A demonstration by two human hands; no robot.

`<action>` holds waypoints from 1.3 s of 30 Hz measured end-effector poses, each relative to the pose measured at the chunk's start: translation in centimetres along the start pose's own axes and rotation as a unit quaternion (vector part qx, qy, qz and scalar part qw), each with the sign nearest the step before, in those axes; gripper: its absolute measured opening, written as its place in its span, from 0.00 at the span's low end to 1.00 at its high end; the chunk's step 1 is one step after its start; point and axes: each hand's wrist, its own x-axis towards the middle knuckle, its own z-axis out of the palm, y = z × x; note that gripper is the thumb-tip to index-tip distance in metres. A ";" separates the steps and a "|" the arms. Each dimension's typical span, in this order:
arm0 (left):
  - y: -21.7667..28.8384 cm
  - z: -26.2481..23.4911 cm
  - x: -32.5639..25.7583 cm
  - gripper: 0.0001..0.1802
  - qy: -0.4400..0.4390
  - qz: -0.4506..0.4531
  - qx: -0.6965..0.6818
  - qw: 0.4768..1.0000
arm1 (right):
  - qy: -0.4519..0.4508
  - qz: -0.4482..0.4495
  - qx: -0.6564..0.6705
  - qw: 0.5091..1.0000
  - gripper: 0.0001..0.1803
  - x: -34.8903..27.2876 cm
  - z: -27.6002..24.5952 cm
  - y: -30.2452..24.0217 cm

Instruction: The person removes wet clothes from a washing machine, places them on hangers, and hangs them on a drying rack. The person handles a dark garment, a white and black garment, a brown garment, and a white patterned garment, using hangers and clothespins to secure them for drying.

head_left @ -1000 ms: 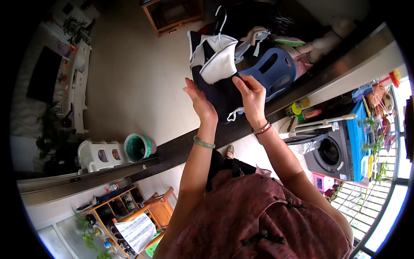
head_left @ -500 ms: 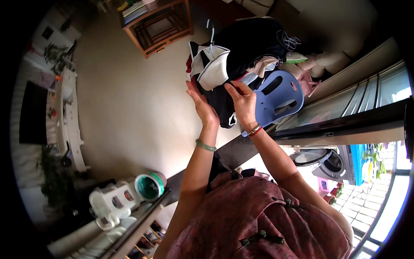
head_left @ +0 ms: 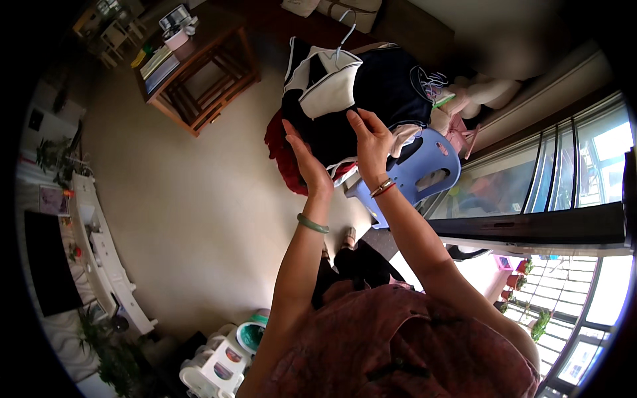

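Note:
A black jacket [head_left: 391, 83] with a broad white panel [head_left: 328, 93] and white piping is on a hanger; the hanger's pale hook [head_left: 342, 30] sticks up above the collar. My left hand [head_left: 310, 166] lies along the jacket's near left side, fingers stretched out and a green bangle on the wrist. With thumb and fingers closed, my right hand [head_left: 373, 142] pinches black fabric below the white panel. Dark red cloth [head_left: 282, 159] hangs beneath the jacket on the left. Under the clothes, partly hidden, stands a blue plastic chair [head_left: 428, 166].
A wooden table [head_left: 199, 79] stands at the far left. Windows [head_left: 551, 179] and a sill run along the right. Near the lower left is a white plastic rack [head_left: 215, 365] beside a green-lined bucket [head_left: 251, 337]. A white cabinet [head_left: 106, 259] lines the left wall.
My view has shifted, bringing more of the wooden table into sight. The jacket is turned and lifted a little, uncovering more red cloth. Both hands keep their place at its near edge.

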 end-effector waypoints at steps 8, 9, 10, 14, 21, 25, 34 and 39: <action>-6.3 7.4 6.3 0.42 -0.071 -0.002 0.041 0.997 | 0.099 0.010 0.085 0.991 0.10 12.3 -3.5 5.2; -7.5 8.5 7.1 0.42 -0.082 -0.004 0.051 0.995 | 0.118 0.007 0.110 0.987 0.10 13.8 -4.5 6.1; -8.8 9.4 7.5 0.42 -0.092 -0.010 0.063 0.994 | 0.136 0.019 0.114 0.984 0.11 15.2 -6.0 7.4; -12.7 14.0 7.5 0.40 -0.131 -0.047 0.086 0.987 | 0.227 0.029 0.077 0.970 0.12 19.5 -13.0 11.2; -17.0 20.1 5.4 0.41 -0.222 -0.149 0.088 0.960 | 0.285 0.110 -0.090 0.948 0.17 22.3 -22.4 18.7; -18.4 21.6 5.0 0.41 -0.257 -0.210 0.074 0.941 | 0.256 0.151 -0.112 0.948 0.19 22.2 -23.8 19.9; -15.6 20.3 3.3 0.44 -0.297 -0.241 -0.020 0.924 | 0.150 0.125 0.186 0.963 0.38 14.3 -23.6 10.6; -12.3 17.7 -0.8 0.43 -0.323 -0.314 -0.130 0.883 | 0.170 0.127 0.366 0.906 0.39 5.9 -21.6 7.0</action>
